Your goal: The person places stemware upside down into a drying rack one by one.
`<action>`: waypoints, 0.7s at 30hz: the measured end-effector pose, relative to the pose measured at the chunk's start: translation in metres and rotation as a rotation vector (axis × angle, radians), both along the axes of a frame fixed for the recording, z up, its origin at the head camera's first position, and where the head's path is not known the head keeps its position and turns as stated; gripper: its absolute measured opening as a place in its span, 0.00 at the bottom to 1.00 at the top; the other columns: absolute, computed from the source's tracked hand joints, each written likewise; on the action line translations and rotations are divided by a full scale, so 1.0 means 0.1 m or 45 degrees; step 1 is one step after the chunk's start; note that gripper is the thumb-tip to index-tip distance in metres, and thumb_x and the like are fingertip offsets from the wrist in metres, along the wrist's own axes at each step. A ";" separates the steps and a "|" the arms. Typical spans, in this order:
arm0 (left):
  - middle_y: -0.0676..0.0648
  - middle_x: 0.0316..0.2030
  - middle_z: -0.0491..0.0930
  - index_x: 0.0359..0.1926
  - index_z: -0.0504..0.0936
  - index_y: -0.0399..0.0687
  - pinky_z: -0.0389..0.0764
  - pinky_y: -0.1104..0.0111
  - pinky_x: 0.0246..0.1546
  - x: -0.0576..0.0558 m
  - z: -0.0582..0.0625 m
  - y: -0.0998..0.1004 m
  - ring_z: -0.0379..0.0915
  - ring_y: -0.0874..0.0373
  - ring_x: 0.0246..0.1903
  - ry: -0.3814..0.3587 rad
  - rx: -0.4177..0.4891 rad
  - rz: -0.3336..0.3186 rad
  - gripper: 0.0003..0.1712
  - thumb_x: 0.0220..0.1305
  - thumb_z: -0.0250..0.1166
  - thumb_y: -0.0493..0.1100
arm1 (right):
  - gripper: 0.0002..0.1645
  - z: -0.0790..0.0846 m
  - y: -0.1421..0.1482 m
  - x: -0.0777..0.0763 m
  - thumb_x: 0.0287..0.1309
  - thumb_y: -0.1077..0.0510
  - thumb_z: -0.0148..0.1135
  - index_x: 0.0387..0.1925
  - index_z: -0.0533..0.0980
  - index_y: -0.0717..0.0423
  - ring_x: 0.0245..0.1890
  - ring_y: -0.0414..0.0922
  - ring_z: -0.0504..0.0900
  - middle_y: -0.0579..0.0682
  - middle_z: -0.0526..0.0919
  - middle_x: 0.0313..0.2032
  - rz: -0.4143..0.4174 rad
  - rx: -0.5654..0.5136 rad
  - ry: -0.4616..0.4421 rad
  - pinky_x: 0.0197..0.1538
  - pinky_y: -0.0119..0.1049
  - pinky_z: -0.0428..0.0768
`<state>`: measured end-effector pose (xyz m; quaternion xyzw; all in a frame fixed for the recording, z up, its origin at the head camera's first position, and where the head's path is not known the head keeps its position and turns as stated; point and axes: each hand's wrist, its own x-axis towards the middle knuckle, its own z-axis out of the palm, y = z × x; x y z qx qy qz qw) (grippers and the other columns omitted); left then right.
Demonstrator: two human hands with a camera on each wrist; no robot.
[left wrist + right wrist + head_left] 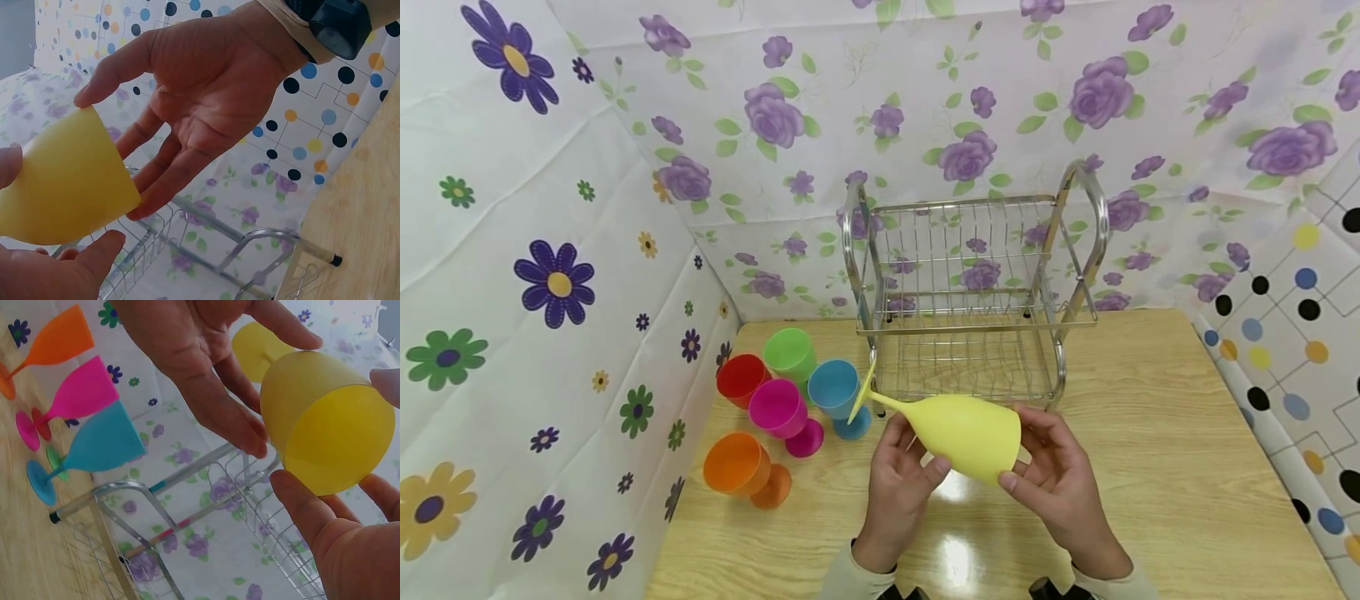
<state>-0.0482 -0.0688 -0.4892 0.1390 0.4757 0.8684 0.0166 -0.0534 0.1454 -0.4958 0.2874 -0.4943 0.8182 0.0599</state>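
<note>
A yellow plastic goblet [966, 433] lies on its side in the air, close above the table, between both hands. My left hand [901, 492] holds the bowl near the stem, thumb on the near side. At the rim, my right hand [1063, 483] grips with thumb and fingertips. The foot of the goblet points left, and the open mouth [340, 440] faces the right wrist camera. Left of the hands stand an orange goblet [737, 464], a magenta goblet [778, 408], a blue goblet [835, 389], a red goblet [742, 379] and a green goblet [790, 353].
Behind the hands stands a two-tier metal dish rack [962, 329] with wire shelves and curved side handles. The wooden table [1180, 450] extends to the right. Floral cloth [820, 108] hangs at the back, with patterned cloths along both sides.
</note>
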 end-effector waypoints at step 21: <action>0.42 0.65 0.77 0.75 0.66 0.33 0.87 0.59 0.60 -0.18 0.18 -0.08 0.79 0.52 0.64 0.092 -0.126 0.020 0.39 0.66 0.70 0.28 | 0.29 0.00 0.27 -0.16 0.71 0.78 0.52 0.71 0.63 0.76 0.67 0.44 0.78 0.54 0.75 0.69 -0.172 0.375 -0.129 0.62 0.38 0.86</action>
